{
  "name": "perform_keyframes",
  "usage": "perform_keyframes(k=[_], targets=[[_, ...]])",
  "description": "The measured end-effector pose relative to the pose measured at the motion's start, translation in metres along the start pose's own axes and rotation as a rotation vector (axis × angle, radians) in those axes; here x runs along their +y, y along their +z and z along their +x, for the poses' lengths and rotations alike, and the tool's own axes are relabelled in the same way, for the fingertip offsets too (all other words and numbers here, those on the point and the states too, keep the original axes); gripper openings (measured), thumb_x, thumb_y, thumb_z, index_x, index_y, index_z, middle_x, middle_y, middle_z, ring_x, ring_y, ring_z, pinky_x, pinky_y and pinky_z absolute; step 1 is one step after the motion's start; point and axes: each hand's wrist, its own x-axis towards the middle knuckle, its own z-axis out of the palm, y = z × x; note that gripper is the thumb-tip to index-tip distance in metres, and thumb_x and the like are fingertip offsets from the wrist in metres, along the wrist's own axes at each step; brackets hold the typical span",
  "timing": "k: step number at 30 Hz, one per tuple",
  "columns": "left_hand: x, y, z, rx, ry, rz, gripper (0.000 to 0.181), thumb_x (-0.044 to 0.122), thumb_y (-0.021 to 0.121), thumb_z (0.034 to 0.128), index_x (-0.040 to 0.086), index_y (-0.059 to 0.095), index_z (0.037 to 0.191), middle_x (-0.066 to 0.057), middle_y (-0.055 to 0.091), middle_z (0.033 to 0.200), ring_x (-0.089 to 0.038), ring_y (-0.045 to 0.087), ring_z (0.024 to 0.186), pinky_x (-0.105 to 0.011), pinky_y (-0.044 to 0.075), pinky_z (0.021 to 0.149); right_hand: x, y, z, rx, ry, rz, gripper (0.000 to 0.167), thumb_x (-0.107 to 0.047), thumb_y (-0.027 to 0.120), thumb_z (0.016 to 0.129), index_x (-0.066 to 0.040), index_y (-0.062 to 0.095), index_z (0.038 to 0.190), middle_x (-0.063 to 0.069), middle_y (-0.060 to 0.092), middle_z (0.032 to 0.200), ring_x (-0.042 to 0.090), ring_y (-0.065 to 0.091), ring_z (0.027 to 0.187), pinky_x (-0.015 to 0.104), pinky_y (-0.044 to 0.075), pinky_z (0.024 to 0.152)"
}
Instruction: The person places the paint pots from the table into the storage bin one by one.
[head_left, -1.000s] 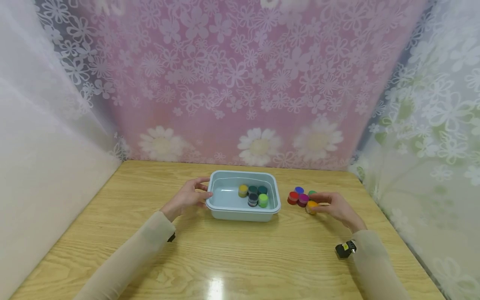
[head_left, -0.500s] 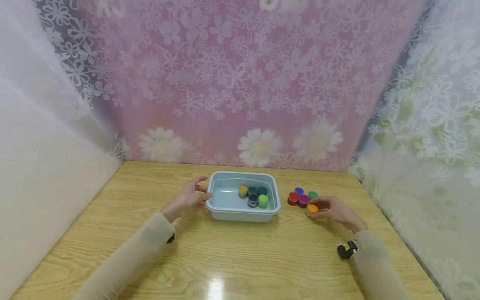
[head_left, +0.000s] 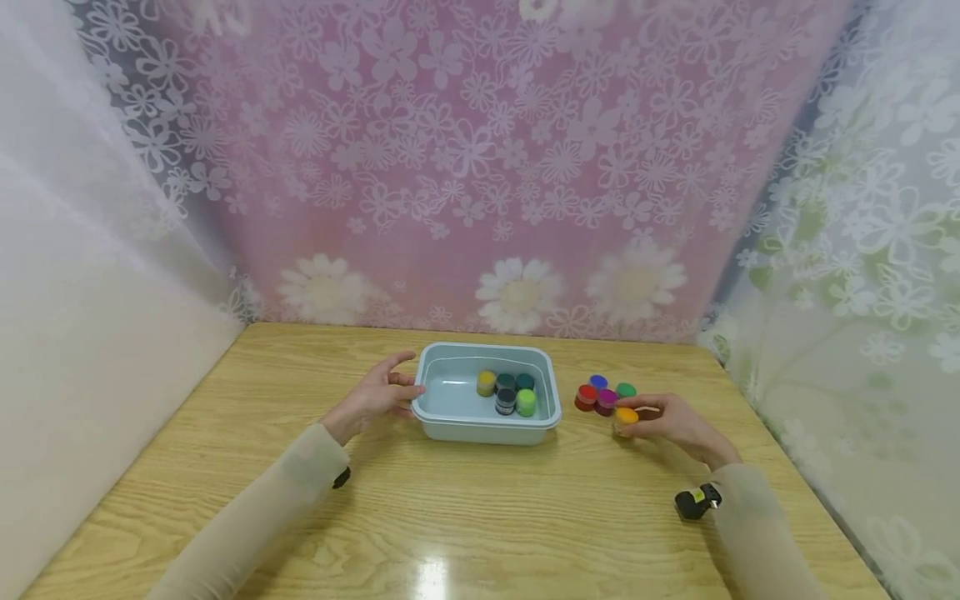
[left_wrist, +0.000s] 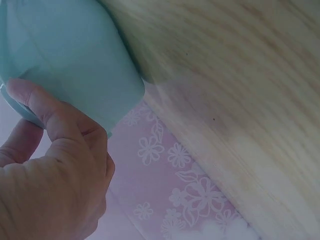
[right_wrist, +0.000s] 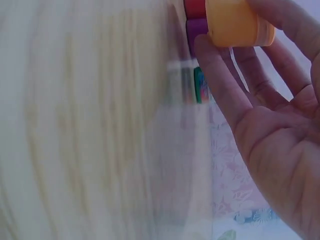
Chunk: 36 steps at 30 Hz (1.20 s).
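My right hand [head_left: 678, 427] pinches a small orange paint jar [head_left: 626, 421] between thumb and fingers, at the near side of a cluster of jars. The right wrist view shows this orange jar [right_wrist: 232, 25] close up, upper right. Around it stand a red jar [head_left: 587, 397], a purple jar [head_left: 607, 402], a blue jar [head_left: 597, 382] and a green jar [head_left: 626, 390]. My left hand [head_left: 371, 398] grips the left rim of a pale blue plastic basin [head_left: 483, 432]. In the left wrist view the thumb and a finger lie on either side of the basin's rim.
Inside the basin sit several jars, among them a yellow one [head_left: 486, 383], a black one [head_left: 506, 402] and a light green one [head_left: 526, 402]. The wooden table [head_left: 450, 508] ends at a pink flowered curtain [head_left: 480, 167], with pale curtains on both sides.
The right hand has shifted slightly towards me, and the green jar behind it now shows fully. Its hold on the orange jar persists. The left hand and basin stay nearly still.
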Motion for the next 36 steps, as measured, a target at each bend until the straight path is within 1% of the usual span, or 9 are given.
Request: perform_keyframes(k=[6, 11, 15, 18, 25, 28, 32, 35, 36], targets=[[0.001, 0.001, 0.0, -0.018, 0.001, -0.005, 0.066, 0.007, 0.066, 0.093, 0.015, 0.037, 0.151, -0.01, 0.051, 0.105, -0.019, 0.063, 0.078, -0.05, 0.06, 0.08, -0.011, 0.006, 0.002, 0.007, 0.006, 0.003, 0.058, -0.024, 0.078, 0.084, -0.002, 0.058, 0.134, 0.022, 0.053, 0.139, 0.023, 0.06, 0.118, 0.028, 0.056, 0.09], [0.003, 0.001, -0.002, -0.022, 0.0, -0.021, 0.066, 0.006, 0.067, 0.0927, 0.015, 0.037, 0.151, -0.009, 0.051, 0.103, -0.018, 0.062, 0.078, -0.05, 0.06, 0.081, -0.02, 0.013, 0.006, 0.011, 0.019, -0.03, 0.06, -0.023, 0.08, 0.082, -0.002, 0.059, 0.134, 0.014, 0.063, 0.128, 0.016, 0.063, 0.11, 0.026, 0.056, 0.089], [0.003, 0.002, -0.003, -0.011, -0.003, -0.021, 0.067, 0.008, 0.068, 0.092, 0.015, 0.038, 0.151, -0.011, 0.053, 0.105, -0.018, 0.062, 0.077, -0.048, 0.061, 0.079, -0.028, 0.018, 0.009, -0.025, 0.007, -0.01, 0.058, -0.022, 0.079, 0.084, -0.002, 0.058, 0.135, 0.011, 0.065, 0.125, 0.014, 0.064, 0.107, 0.026, 0.056, 0.089], [0.003, 0.003, -0.004, 0.003, -0.012, -0.015, 0.066, 0.008, 0.068, 0.0919, 0.017, 0.039, 0.151, -0.011, 0.053, 0.107, -0.018, 0.063, 0.076, -0.047, 0.061, 0.079, -0.035, 0.022, 0.012, -0.049, -0.009, 0.021, 0.059, -0.021, 0.078, 0.085, -0.001, 0.056, 0.135, 0.011, 0.064, 0.128, 0.013, 0.064, 0.106, 0.027, 0.056, 0.09], [0.003, 0.005, -0.006, 0.011, 0.007, -0.005, 0.063, 0.007, 0.065, 0.0938, 0.015, 0.039, 0.151, -0.011, 0.053, 0.105, -0.018, 0.063, 0.075, -0.049, 0.061, 0.079, -0.055, 0.03, 0.018, -0.08, -0.084, 0.105, 0.061, -0.015, 0.077, 0.085, 0.007, 0.051, 0.136, 0.022, 0.062, 0.13, 0.016, 0.064, 0.11, 0.03, 0.057, 0.09], [0.004, 0.006, -0.007, 0.01, 0.008, -0.002, 0.063, 0.006, 0.064, 0.0941, 0.015, 0.038, 0.151, -0.012, 0.053, 0.106, -0.019, 0.063, 0.076, -0.051, 0.06, 0.081, -0.064, 0.033, 0.02, -0.079, -0.097, 0.108, 0.059, -0.015, 0.077, 0.085, 0.006, 0.054, 0.135, 0.021, 0.062, 0.13, 0.016, 0.065, 0.108, 0.035, 0.057, 0.091], [0.004, 0.006, -0.007, 0.01, 0.002, -0.003, 0.063, 0.006, 0.065, 0.0941, 0.016, 0.038, 0.151, -0.013, 0.052, 0.109, -0.02, 0.063, 0.077, -0.051, 0.06, 0.081, -0.076, 0.038, 0.023, -0.056, -0.064, 0.089, 0.06, -0.02, 0.078, 0.085, 0.001, 0.055, 0.135, 0.014, 0.066, 0.125, 0.017, 0.064, 0.096, 0.035, 0.056, 0.078], [0.004, 0.005, -0.007, 0.01, 0.003, -0.002, 0.063, 0.007, 0.064, 0.0944, 0.015, 0.038, 0.151, -0.013, 0.052, 0.109, -0.02, 0.062, 0.077, -0.05, 0.06, 0.08, -0.085, 0.045, 0.026, -0.034, -0.031, 0.085, 0.06, -0.024, 0.079, 0.083, -0.003, 0.057, 0.135, 0.007, 0.068, 0.118, 0.018, 0.06, 0.082, 0.027, 0.047, 0.061], [0.004, 0.005, -0.007, 0.011, 0.004, -0.001, 0.063, 0.007, 0.064, 0.0944, 0.015, 0.038, 0.151, -0.013, 0.052, 0.109, -0.02, 0.062, 0.077, -0.05, 0.06, 0.08, -0.087, 0.048, 0.028, -0.03, -0.027, 0.086, 0.058, -0.025, 0.079, 0.083, -0.004, 0.059, 0.134, 0.006, 0.069, 0.117, 0.018, 0.06, 0.08, 0.025, 0.045, 0.059]])
